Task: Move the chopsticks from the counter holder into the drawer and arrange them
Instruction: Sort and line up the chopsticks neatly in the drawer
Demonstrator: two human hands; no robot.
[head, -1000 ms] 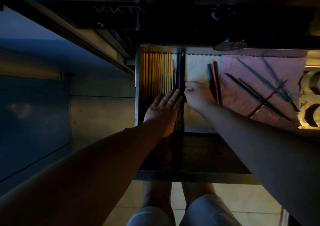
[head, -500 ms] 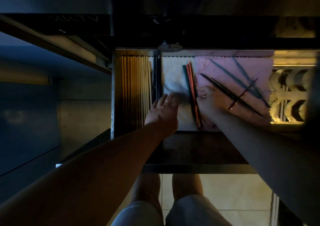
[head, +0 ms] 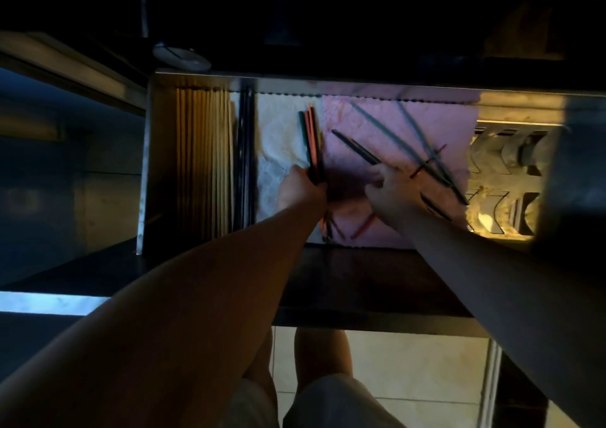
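Holding a bunch of red and dark chopsticks point(head: 310, 139) in my left hand point(head: 300, 190), I curl my fingers tight around it. The sticks poke out past my hand toward the back of the drawer point(head: 147, 165). My right hand point(head: 390, 190) pinches the near end of a dark pair point(head: 355, 145) lying on the pink cloth point(head: 377, 116). Wooden chopsticks point(head: 203, 159) lie in a neat row on the left.
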